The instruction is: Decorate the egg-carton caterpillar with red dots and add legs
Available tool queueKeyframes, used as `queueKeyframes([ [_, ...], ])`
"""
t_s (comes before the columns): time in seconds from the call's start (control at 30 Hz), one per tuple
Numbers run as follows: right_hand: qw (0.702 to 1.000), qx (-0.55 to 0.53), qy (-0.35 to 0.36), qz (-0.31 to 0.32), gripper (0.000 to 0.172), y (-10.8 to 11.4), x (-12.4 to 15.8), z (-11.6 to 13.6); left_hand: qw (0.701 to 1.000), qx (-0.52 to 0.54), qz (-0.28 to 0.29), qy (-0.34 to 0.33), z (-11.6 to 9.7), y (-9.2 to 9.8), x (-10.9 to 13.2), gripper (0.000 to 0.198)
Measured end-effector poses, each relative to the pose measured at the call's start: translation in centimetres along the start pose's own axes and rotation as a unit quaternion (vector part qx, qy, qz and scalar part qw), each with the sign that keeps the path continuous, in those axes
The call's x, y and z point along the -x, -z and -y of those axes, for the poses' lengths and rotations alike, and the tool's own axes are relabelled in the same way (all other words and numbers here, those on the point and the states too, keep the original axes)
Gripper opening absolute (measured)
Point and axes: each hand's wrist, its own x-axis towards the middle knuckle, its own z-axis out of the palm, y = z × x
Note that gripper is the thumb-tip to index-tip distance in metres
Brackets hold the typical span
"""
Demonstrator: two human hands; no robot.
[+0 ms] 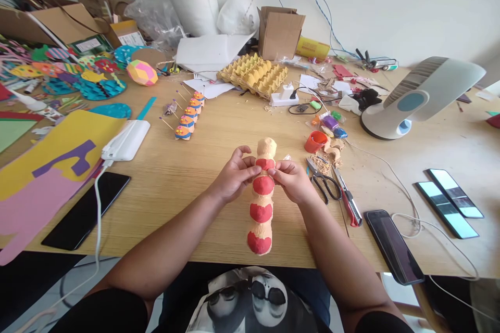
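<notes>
Fingers (250, 170) of the left hand (233, 174) and right hand (294, 179) are clamped on the carton strip (261, 208) from both sides at its second hump, pressing the red patch (265, 164) there. I read the strip as held slanted over the near edge of the table (187, 177). My estimate of progress: four humps carry red, the top hump is bare. Scissors (324, 183) and a red cup (314, 141) lie just right; a painted carton row (189, 117) sits farther left.

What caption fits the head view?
The left hand and right hand pinch a red-patched egg-carton strip above a wooden table, scissors lying alongside.
</notes>
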Motion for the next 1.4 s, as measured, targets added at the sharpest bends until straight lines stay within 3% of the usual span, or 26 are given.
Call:
queueKeyframes([
  [0.43,0.998,-0.057,-0.021,0.021,0.038,0.24,0.10,0.00,1.000,0.029,0.002,-0.004,0.11,0.18,-0.09,0.053],
  [0.87,0.997,-0.078,-0.026,0.000,0.035,0.31,-0.05,-0.19,1.000,0.017,0.003,0.002,0.23,-0.16,0.09,0.055],
  [1.4,0.996,-0.081,-0.016,0.046,0.031,0.33,0.09,-0.06,0.999,0.032,0.011,-0.013,0.37,0.21,-0.07,0.053],
])
